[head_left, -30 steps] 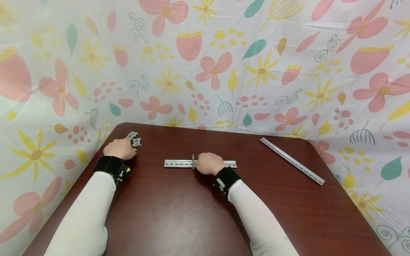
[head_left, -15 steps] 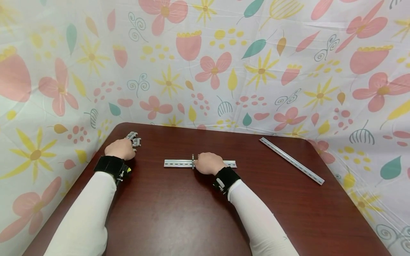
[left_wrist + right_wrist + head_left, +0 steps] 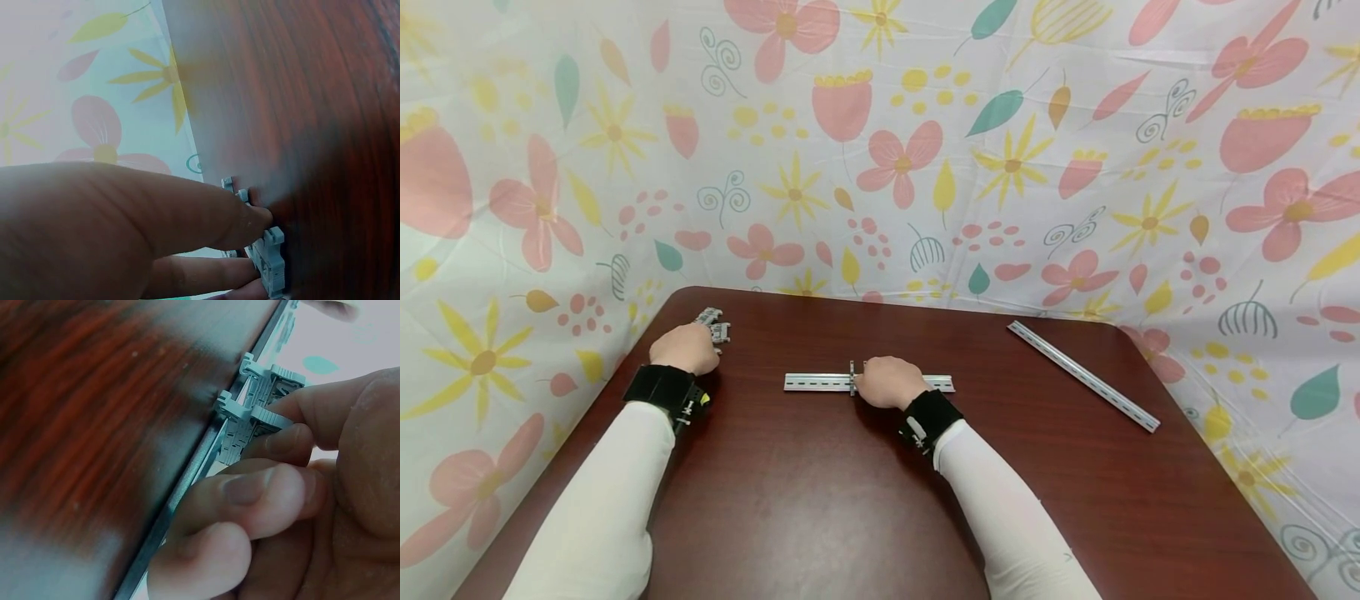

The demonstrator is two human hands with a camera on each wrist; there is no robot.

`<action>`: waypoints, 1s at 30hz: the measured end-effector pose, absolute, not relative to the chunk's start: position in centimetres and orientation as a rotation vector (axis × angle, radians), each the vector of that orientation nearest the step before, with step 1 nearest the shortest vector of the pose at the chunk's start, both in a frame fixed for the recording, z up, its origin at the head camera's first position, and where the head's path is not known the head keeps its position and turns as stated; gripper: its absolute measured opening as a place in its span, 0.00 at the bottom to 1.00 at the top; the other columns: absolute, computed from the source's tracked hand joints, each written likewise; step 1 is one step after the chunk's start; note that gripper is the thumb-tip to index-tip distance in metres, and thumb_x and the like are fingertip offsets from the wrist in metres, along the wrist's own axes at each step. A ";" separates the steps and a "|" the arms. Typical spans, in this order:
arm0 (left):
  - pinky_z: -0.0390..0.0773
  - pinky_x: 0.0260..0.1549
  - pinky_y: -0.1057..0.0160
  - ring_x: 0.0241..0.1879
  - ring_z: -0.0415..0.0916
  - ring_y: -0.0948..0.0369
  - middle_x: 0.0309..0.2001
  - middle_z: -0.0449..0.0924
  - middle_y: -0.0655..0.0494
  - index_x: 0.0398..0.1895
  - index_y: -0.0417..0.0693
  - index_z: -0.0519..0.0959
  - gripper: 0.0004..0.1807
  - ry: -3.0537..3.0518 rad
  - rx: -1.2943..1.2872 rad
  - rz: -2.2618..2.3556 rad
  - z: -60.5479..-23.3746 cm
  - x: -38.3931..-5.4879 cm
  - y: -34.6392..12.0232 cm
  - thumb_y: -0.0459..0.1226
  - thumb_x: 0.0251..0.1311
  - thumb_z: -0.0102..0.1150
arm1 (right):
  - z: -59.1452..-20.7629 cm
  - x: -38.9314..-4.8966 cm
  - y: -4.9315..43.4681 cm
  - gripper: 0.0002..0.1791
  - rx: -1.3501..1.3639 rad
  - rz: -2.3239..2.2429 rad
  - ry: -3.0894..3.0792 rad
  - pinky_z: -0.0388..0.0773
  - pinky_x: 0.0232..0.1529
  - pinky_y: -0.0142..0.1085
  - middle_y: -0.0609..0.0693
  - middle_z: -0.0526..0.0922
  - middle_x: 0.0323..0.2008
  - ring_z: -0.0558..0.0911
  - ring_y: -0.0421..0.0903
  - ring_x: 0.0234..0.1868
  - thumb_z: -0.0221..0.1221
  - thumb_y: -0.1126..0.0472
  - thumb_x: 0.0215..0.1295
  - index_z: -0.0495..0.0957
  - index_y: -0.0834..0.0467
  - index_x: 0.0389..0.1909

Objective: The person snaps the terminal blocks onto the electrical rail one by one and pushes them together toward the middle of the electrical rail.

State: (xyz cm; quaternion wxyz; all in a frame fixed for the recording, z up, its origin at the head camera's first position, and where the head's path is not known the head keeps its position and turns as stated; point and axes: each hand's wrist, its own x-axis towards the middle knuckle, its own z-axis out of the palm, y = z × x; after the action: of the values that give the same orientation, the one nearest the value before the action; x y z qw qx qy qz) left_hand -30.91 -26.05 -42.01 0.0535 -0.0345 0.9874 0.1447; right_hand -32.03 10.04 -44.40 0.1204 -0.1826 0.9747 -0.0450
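At the middle of the table a short slotted metal DIN rail (image 3: 817, 382) lies crosswise. My right hand (image 3: 891, 383) is over it and pinches a grey terminal block (image 3: 232, 410) seated on the rail. Another grey block (image 3: 286, 376) stands just beyond it on the same rail, a small gap between them. At the far left, my left hand (image 3: 685, 348) is beside several loose grey terminal blocks (image 3: 719, 332). In the left wrist view its thumb and fingers pinch one grey block (image 3: 273, 265), partly hidden by the fingers.
A longer slotted metal rail (image 3: 1082, 375) lies slantwise on the right of the brown table (image 3: 790, 500). A floral cloth (image 3: 895, 242) hangs behind the table and along both sides.
My left hand has shifted very slightly to the right beside the loose blocks. The right hand and both rails stay in place.
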 end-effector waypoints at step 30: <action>0.72 0.22 0.51 0.28 0.74 0.48 0.25 0.71 0.47 0.19 0.48 0.73 0.18 3.211 0.108 0.544 -43.2 -31.5 -22.2 0.39 0.68 0.63 | -47.5 -34.6 10.9 0.26 -0.573 -0.153 2.845 0.86 0.52 0.54 0.54 0.89 0.60 0.87 0.50 0.49 0.49 0.43 0.88 0.90 0.54 0.59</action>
State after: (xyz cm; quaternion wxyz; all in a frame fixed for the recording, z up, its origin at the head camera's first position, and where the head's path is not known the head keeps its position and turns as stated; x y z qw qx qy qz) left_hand -31.47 -22.16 -43.20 -0.0583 0.0331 0.9837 0.1666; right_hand -34.58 10.87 -47.47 0.1177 -0.1957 0.9722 -0.0523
